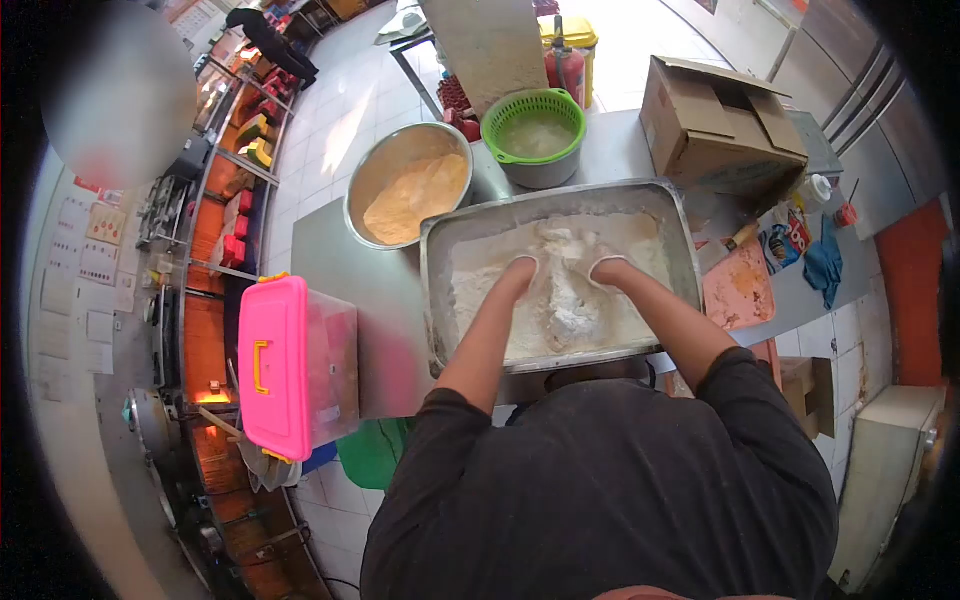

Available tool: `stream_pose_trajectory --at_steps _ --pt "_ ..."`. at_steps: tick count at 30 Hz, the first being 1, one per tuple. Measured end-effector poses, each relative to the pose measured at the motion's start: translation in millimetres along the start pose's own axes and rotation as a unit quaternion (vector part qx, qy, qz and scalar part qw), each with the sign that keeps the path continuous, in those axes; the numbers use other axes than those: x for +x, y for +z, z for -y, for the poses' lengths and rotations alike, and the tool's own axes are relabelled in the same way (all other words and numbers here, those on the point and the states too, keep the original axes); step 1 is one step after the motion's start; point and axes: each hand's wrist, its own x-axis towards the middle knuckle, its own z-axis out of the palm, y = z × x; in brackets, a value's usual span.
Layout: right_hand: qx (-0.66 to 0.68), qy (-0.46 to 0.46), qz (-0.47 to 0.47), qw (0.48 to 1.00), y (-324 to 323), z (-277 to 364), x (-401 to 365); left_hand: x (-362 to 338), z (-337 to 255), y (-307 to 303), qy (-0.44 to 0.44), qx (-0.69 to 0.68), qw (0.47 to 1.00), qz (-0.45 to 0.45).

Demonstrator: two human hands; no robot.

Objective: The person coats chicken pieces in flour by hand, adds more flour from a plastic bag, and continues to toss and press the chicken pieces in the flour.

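A large metal tray [440,290] of white flour [640,240] stands on the table in front of me. Both hands are down in it, coated white or in pale gloves that blend with the powder. My left hand [529,264] is left of the middle and my right hand [603,266] is just across from it. Between them lie flour-covered lumps [572,312], whose kind I cannot make out. The fingers are buried or lost in the white, so neither grip can be read.
A metal bowl of orange powder [415,200] and a green colander [535,105] over a pot stand behind the tray. A pink-lidded box [275,370] sits left; a cardboard box [720,125], pink tray [738,290] and blue cloth [823,265] are right. Another person [270,45] bends far off.
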Motion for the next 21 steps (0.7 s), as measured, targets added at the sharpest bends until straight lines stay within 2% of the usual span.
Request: stream_pose_trajectory --at_steps 1,4,7,10,13,16,17,19,20,21 --pt "0.065 -0.001 -0.024 0.998 4 2 9 -2 -11 1 -0.049 -0.107 0.992 0.043" --pt "0.258 0.032 0.087 0.962 12 8 20 -34 -41 1 -0.056 -0.31 0.947 0.067" --pt "0.447 0.111 0.231 0.857 -22 36 -8 -36 -35 1 -0.041 -0.399 0.913 0.074" --pt "0.349 0.088 0.231 0.904 49 -37 45 -58 -50 -17 -0.054 -0.19 0.98 0.016" --pt "0.099 -0.014 0.19 0.977 6 -9 24 -50 -33 -31 -0.012 -0.058 0.997 -0.042" --pt "0.124 0.036 0.079 0.989 -6 -3 21 -60 -30 -57 0.086 0.123 0.987 -0.061" --pt "0.239 0.057 0.049 0.968 -9 -1 16 -63 -29 -66 0.101 0.182 0.976 -0.067" --pt "0.457 0.094 -0.016 0.885 -32 25 -6 -61 -27 -78 0.081 0.297 0.948 -0.077" --pt "0.433 0.063 -0.004 0.899 -13 0 10 -59 -29 -76 0.098 0.345 0.927 -0.106" --pt "0.416 0.094 0.059 0.902 -12 -7 12 -76 -57 -72 0.115 0.391 0.902 -0.138"
